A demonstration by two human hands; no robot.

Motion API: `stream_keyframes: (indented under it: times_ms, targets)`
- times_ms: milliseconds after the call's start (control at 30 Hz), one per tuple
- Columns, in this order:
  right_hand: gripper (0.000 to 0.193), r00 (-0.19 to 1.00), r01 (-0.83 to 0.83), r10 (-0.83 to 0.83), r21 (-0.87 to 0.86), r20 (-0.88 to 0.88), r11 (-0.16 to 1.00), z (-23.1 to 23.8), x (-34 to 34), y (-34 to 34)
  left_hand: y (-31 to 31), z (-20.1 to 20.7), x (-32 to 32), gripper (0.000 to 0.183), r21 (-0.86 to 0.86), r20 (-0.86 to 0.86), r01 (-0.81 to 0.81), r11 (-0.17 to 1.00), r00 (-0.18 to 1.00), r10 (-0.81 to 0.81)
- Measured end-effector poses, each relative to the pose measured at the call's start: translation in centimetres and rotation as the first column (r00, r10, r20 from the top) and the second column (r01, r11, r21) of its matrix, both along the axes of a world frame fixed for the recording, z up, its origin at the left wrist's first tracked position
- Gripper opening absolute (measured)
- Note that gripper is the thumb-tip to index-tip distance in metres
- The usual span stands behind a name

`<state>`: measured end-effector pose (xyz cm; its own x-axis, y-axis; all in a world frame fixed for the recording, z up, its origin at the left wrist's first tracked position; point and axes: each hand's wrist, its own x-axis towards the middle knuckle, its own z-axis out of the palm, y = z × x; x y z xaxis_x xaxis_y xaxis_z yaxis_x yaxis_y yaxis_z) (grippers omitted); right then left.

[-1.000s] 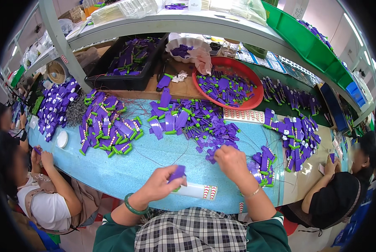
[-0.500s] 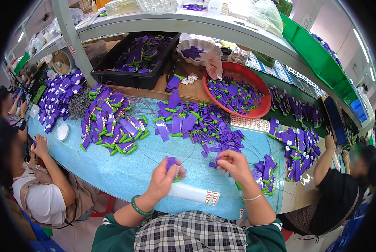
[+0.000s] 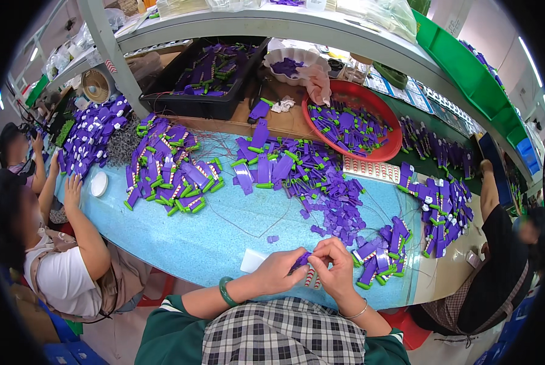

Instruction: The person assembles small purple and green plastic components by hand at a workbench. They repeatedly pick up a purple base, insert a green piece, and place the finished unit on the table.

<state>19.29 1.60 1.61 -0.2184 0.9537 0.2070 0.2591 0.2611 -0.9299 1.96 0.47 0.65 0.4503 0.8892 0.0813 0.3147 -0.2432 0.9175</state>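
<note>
Low in the frame's centre, the left hand (image 3: 276,272) and right hand (image 3: 333,266) meet, fingertips of both pinched on one small purple part (image 3: 301,260) above the blue table (image 3: 193,240). A white card (image 3: 252,260) lies under the left hand. Right of the hands sits a purple pile (image 3: 382,252); a red basin (image 3: 352,125) stands upper centre-right.
</note>
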Motion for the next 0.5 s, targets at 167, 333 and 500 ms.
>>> stream_keyframes:
  times_ms: [167,333,500]
  targets:
    - [0.011,0.996,0.079,-0.077,0.047,-0.05,0.996,-0.7,-0.5,-0.3,0.0,-0.8,0.2,0.021,0.042,-0.103,-0.005,0.999,0.995,0.009]
    - [0.011,0.997,-0.057,0.059,-0.05,0.052,0.997,-0.5,0.5,-0.1,-0.3,-0.5,0.7,0.021,-0.087,-0.049,0.061,0.994,0.997,-0.066]
    - [0.011,1.0,-0.03,0.028,-0.171,-0.014,0.985,-0.6,0.8,-0.4,-0.3,-0.5,1.5,0.026,-0.32,0.101,0.078,0.944,0.994,-0.048]
